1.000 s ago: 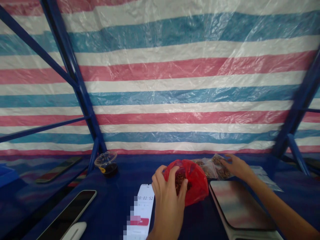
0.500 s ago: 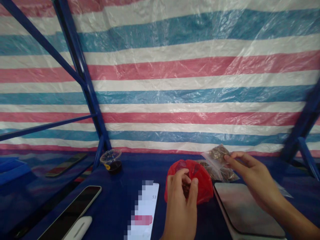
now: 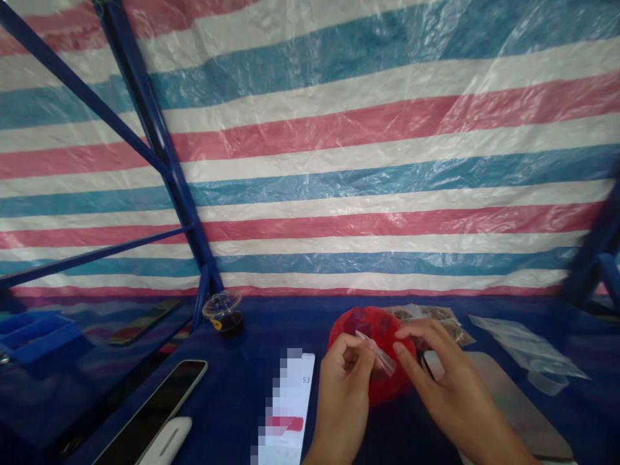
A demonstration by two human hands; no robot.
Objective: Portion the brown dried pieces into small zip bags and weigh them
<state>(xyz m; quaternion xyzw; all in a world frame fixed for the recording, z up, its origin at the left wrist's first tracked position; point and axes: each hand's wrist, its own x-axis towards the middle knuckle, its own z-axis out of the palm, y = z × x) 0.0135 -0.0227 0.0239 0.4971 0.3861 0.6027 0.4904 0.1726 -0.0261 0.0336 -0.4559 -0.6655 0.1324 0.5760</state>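
My left hand (image 3: 345,391) is closed, pinching a small clear plastic bag (image 3: 380,355) between thumb and fingers. Below and behind it sits a crumpled red plastic bag (image 3: 394,384), its inside mostly hidden by my hands. Close to the clear bag's right side, my right hand (image 3: 445,371) has thumb and fingertips slightly apart, with nothing visible between them. Beyond that hand lie several clear zip bags (image 3: 455,326) filled with brown dried pieces, partly covered by it.
A flat scale (image 3: 520,400) lies under my right forearm. Further right are empty clear bags (image 3: 527,345) and a small clear cup (image 3: 547,381). Leftward are a lit phone (image 3: 290,400), a dark phone (image 3: 159,403), a white device (image 3: 169,439) and a lidded cup (image 3: 227,320).
My right hand has let go of the filled zip bag at the pile and moved left toward my left hand. My left hand, earlier in the red bag's opening, now holds a clear bag.
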